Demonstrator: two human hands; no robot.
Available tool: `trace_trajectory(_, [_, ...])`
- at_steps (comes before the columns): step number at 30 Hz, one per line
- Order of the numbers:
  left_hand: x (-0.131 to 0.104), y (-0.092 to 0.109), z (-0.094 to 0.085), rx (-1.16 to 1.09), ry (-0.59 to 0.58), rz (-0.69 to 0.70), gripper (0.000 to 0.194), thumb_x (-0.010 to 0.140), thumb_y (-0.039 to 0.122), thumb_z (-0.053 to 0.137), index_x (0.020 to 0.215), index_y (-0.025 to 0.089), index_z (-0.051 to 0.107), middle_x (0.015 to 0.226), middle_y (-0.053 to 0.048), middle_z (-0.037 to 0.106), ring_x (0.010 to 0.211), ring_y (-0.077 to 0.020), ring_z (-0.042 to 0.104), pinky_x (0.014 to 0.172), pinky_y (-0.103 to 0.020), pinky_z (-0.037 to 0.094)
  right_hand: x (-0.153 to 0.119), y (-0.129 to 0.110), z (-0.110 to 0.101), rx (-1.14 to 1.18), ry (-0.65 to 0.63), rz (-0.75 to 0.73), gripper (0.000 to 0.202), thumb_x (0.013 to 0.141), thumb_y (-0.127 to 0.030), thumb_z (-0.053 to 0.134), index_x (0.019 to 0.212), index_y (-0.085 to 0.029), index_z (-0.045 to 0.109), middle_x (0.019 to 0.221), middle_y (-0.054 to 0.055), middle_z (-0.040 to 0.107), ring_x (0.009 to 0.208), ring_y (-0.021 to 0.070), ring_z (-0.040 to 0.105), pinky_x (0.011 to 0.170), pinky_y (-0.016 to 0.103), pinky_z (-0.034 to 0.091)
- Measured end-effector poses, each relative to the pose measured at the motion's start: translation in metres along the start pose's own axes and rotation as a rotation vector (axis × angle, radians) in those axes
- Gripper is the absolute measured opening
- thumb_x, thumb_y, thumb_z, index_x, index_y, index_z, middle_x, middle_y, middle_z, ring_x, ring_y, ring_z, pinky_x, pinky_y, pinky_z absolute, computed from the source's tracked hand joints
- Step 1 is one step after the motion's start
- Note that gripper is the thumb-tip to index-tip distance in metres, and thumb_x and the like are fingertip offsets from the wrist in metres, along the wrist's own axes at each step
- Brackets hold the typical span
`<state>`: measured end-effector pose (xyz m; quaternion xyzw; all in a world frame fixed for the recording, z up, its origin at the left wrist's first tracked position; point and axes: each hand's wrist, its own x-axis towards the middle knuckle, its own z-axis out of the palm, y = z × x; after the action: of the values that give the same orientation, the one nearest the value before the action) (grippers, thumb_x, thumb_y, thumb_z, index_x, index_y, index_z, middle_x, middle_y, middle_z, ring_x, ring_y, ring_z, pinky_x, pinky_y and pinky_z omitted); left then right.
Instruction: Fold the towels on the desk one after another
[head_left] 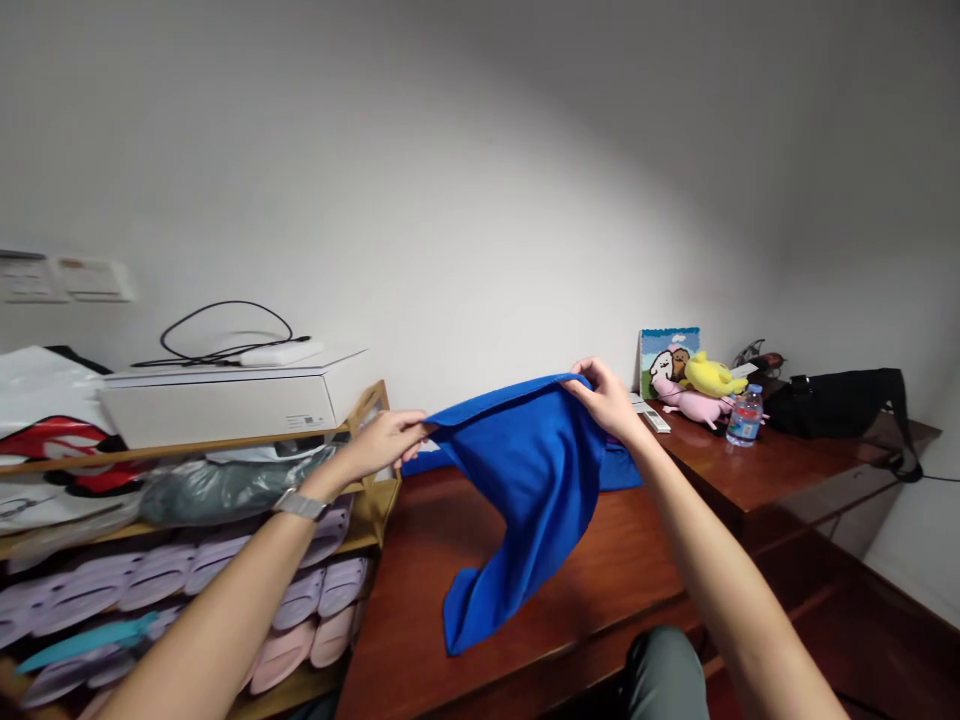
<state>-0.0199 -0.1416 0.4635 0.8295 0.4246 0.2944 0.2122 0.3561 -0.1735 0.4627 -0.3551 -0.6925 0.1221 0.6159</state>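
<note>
A blue cloth (536, 470) is stretched between my two hands above the brown wooden table (450, 520). My left hand (394, 440) pinches its left upper corner, and my right hand (604, 395) pinches the right end of the same top edge. Between them the edge runs nearly straight, a little higher on the right. Below, the cloth hangs in folds, and its lower end trails down to the left near the tabletop. More blue fabric (621, 470) lies at the back of the table, partly hidden behind the cloth and my right hand.
On the left, a wooden rack holds a white box (225, 405) with a cable on top and several pairs of slippers (161, 570). To the right stand a water bottle (744, 418), plush toys (712, 376), a picture (667, 350) and a black bag (832, 402).
</note>
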Motion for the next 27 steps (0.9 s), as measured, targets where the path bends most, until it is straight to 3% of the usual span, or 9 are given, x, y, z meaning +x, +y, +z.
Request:
trace_trajectory(5, [0.004, 0.013, -0.012, -0.182, 0.402, 0.152, 0.052, 0.088, 0.070, 0.059, 0.095, 0.020, 0.073, 0.072, 0.000, 0.069, 0.064, -0.0174, 0.063, 0.065, -0.031, 0.056, -0.007, -0.016, -0.022, -0.120, -0.186, -0.016, 0.030, 0.093, -0.051, 0.069, 0.094, -0.022, 0.062, 0.082, -0.004, 0.061, 0.076, 0.0147, 0.054, 0.072, 0.028, 0.043])
trace_trajectory(8, [0.014, 0.042, 0.006, -0.187, 0.601, 0.207, 0.051, 0.091, 0.067, 0.056, 0.099, 0.019, 0.071, 0.087, -0.002, 0.072, 0.080, -0.0185, 0.063, 0.076, -0.031, 0.055, -0.014, -0.029, -0.010, -0.166, -0.256, -0.048, 0.030, 0.094, -0.046, 0.067, 0.110, -0.021, 0.063, 0.096, 0.000, 0.065, 0.085, 0.0164, 0.058, 0.079, 0.031, 0.047])
trace_trajectory(10, [0.018, 0.064, 0.028, -0.183, 0.621, 0.222, 0.049, 0.095, 0.064, 0.051, 0.099, 0.019, 0.070, 0.084, -0.001, 0.071, 0.081, -0.0183, 0.062, 0.075, -0.029, 0.052, -0.020, -0.039, 0.011, -0.168, -0.282, -0.089, 0.043, 0.092, -0.045, 0.072, 0.126, -0.022, 0.061, 0.116, 0.006, 0.066, 0.096, 0.0185, 0.061, 0.086, 0.034, 0.051])
trace_trajectory(12, [0.017, 0.085, 0.052, -0.141, 0.526, 0.239, 0.045, 0.098, 0.060, 0.048, 0.096, 0.020, 0.069, 0.076, 0.001, 0.067, 0.073, -0.0164, 0.059, 0.068, -0.026, 0.048, -0.028, -0.048, 0.035, -0.152, -0.275, -0.132, 0.052, 0.092, -0.044, 0.073, 0.137, -0.023, 0.057, 0.128, 0.009, 0.064, 0.104, 0.0205, 0.063, 0.090, 0.035, 0.052])
trace_trajectory(16, [0.011, 0.103, 0.081, -0.053, 0.505, 0.279, 0.039, 0.100, 0.054, 0.048, 0.086, 0.022, 0.064, 0.060, 0.008, 0.050, 0.058, -0.0117, 0.048, 0.060, -0.024, 0.038, -0.035, -0.057, 0.071, -0.170, -0.170, -0.148, 0.029, 0.103, -0.039, 0.056, 0.126, -0.023, 0.061, 0.107, 0.006, 0.072, 0.093, 0.0217, 0.067, 0.086, 0.035, 0.052])
trace_trajectory(18, [0.007, 0.096, 0.087, -0.054, 0.520, 0.270, 0.038, 0.099, 0.056, 0.052, 0.087, 0.022, 0.063, 0.062, 0.008, 0.050, 0.059, -0.0113, 0.047, 0.060, -0.023, 0.038, -0.033, -0.057, 0.074, -0.174, -0.117, -0.139, 0.024, 0.105, -0.036, 0.049, 0.116, -0.023, 0.065, 0.095, 0.004, 0.072, 0.085, 0.0213, 0.067, 0.082, 0.033, 0.051])
trace_trajectory(21, [-0.006, 0.066, 0.098, -0.022, 0.320, 0.239, 0.034, 0.093, 0.055, 0.063, 0.097, 0.021, 0.069, 0.074, 0.004, 0.067, 0.067, -0.0142, 0.057, 0.065, -0.025, 0.046, -0.025, -0.058, 0.062, -0.174, 0.021, -0.126, 0.023, 0.103, -0.037, 0.047, 0.106, -0.023, 0.066, 0.088, 0.002, 0.071, 0.079, 0.0208, 0.064, 0.076, 0.032, 0.049])
trace_trajectory(24, [-0.026, 0.016, 0.119, 0.022, 0.104, 0.150, 0.033, 0.093, 0.046, 0.059, 0.108, 0.020, 0.073, 0.088, -0.002, 0.078, 0.073, -0.0180, 0.065, 0.071, -0.028, 0.051, -0.018, -0.061, 0.038, -0.201, 0.153, -0.105, 0.024, 0.101, -0.038, 0.045, 0.097, -0.023, 0.063, 0.076, -0.002, 0.062, 0.070, 0.0185, 0.055, 0.069, 0.029, 0.044])
trace_trajectory(27, [-0.049, -0.041, 0.133, 0.038, 0.074, 0.024, 0.031, 0.088, 0.040, 0.056, 0.101, 0.020, 0.076, 0.087, -0.002, 0.080, 0.073, -0.0184, 0.067, 0.072, -0.028, 0.053, -0.013, -0.060, 0.008, -0.258, 0.228, -0.096, 0.024, 0.098, -0.040, 0.046, 0.087, -0.023, 0.060, 0.066, -0.005, 0.050, 0.063, 0.0161, 0.046, 0.063, 0.028, 0.036])
